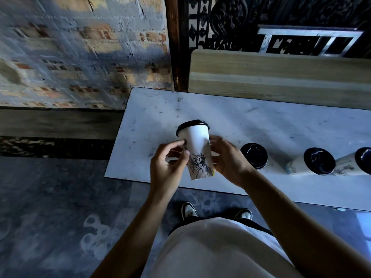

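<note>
Head view. A white paper cup with a black lid and a printed Statue of Liberty figure is held between both hands over the near left part of a pale marble table. The cup is tilted, with its lid pointing away from the person and slightly left and its base above the table's near edge. Whether the base touches the tabletop cannot be told.

The left hand has curled fingers. The tips of its index finger and thumb press the cup's left side in a pinch, and the remaining fingers are folded towards the palm.

The right hand wraps the cup's right side. Its fingers bend round the wall, and their tips are hidden behind the cup.

To the right, three further lidded cups stand in a row on the table: a near cup just beside the right hand, a middle cup, and a far cup cut off by the picture's edge.

A wooden bench runs behind the table, and a painted brick wall fills the upper left. The person's shoes show on the dark floor below the table edge.
</note>
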### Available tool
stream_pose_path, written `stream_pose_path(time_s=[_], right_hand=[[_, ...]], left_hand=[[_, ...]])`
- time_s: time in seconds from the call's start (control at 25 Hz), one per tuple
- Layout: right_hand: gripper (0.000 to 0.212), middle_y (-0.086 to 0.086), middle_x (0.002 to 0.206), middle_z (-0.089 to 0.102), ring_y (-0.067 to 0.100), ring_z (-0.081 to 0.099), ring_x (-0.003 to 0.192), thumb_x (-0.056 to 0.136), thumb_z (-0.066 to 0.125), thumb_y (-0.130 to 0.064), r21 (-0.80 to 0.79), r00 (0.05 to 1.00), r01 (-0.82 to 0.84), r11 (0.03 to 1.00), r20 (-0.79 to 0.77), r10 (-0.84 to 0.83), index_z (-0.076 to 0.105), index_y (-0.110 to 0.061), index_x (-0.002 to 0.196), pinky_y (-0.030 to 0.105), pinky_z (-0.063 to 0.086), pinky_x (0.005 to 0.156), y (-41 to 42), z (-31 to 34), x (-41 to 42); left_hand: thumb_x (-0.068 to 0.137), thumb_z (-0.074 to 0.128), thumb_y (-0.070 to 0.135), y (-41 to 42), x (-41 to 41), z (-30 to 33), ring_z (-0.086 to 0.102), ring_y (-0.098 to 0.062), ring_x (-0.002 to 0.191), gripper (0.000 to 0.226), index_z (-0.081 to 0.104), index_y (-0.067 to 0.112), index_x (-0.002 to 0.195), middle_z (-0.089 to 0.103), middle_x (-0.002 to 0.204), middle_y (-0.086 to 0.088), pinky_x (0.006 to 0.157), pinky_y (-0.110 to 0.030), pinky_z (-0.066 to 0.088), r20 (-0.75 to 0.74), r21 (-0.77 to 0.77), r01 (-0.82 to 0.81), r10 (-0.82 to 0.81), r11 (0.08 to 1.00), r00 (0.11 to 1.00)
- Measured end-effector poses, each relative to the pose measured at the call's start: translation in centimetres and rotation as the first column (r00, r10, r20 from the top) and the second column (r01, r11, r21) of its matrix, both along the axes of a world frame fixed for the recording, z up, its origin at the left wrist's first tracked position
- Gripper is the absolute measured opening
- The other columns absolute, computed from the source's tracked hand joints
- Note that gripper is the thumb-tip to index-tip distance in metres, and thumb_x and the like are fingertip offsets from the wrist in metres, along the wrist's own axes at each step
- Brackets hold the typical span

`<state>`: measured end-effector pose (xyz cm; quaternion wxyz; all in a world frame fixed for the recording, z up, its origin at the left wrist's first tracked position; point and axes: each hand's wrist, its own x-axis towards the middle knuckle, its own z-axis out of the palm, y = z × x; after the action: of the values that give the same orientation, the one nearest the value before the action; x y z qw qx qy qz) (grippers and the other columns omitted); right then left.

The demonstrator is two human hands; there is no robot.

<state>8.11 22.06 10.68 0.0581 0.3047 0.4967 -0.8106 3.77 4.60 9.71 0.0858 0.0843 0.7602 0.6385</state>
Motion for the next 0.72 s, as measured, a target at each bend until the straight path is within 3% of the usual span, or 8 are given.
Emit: stream_pose_path(time_s=[0.12, 0.24, 0.4, 0.56, 0.72], right_hand=[[0.035, 0.025, 0.110, 0.070, 0.037, 0.069, 0.090, 0.103, 0.037, -0.008, -0.005, 1.000, 0.012, 1.000, -0.005, -0.012, 0.061, -0.015, 0.128, 0.055, 0.053, 0.089, 0.44, -0.20, -0.02], [0.044, 0.024, 0.111, 0.070, 0.037, 0.065, 0.096, 0.098, 0.042, 0.000, 0.013, 1.000, -0.003, 1.000, -0.010, 0.003, 0.058, -0.017, 0.135, 0.057, 0.051, 0.096, 0.60, -0.24, -0.02], [0.044, 0.012, 0.110, 0.074, 0.030, 0.068, 0.093, 0.093, 0.051, 0.002, 0.049, 0.999, -0.022, 0.999, -0.046, 0.024, 0.057, -0.012, 0.135, 0.047, 0.055, 0.091, 0.67, -0.68, 0.10], [0.037, 0.006, 0.112, 0.076, 0.023, 0.074, 0.096, 0.092, 0.063, -0.001, 0.066, 0.988, -0.074, 0.995, -0.129, 0.082, 0.065, -0.013, 0.126, 0.038, 0.059, 0.084, 0.89, -0.34, 0.68], [0.032, 0.013, 0.113, 0.074, 0.022, 0.072, 0.099, 0.094, 0.061, 0.001, 0.075, 0.984, -0.064, 0.995, -0.160, 0.075, 0.066, -0.007, 0.124, 0.033, 0.059, 0.086, 0.96, -0.35, 0.50]], left_hand=[[0.087, 0.075, 0.004, -0.15, -0.29, 0.08, 0.071, -0.006, 0.085, 0.031, 0.071, 0.030, 0.105, 0.076, 0.101, -0.006, 0.075, -0.024, 0.059, 0.007, -0.020, -0.007, 0.008, 1.000, 1.000], [0.088, 0.072, 0.001, -0.43, -0.48, -0.24, 0.073, -0.014, 0.087, 0.030, 0.074, 0.025, 0.106, 0.075, 0.101, -0.006, 0.077, -0.038, 0.063, -0.038, -0.055, -0.007, 0.005, 0.998, 0.999], [0.088, 0.067, -0.004, -0.56, -0.79, -0.67, 0.073, -0.020, 0.086, 0.034, 0.077, 0.027, 0.098, 0.074, 0.099, -0.002, 0.077, -0.048, 0.063, -0.097, -0.080, 0.001, -0.008, 0.997, 0.995], [0.088, 0.071, 0.013, -0.32, -0.59, -0.54, 0.073, -0.018, 0.086, 0.020, 0.077, 0.030, 0.095, 0.077, 0.098, -0.005, 0.083, -0.048, 0.062, 0.047, -0.001, -0.051, 0.051, 0.999, 0.998], [0.083, 0.077, 0.020, -0.29, -0.81, -0.66, 0.075, -0.018, 0.091, 0.021, 0.074, 0.016, 0.103, 0.077, 0.103, -0.009, 0.086, -0.049, 0.063, 0.089, 0.011, -0.028, 0.027, 1.000, 0.996]])
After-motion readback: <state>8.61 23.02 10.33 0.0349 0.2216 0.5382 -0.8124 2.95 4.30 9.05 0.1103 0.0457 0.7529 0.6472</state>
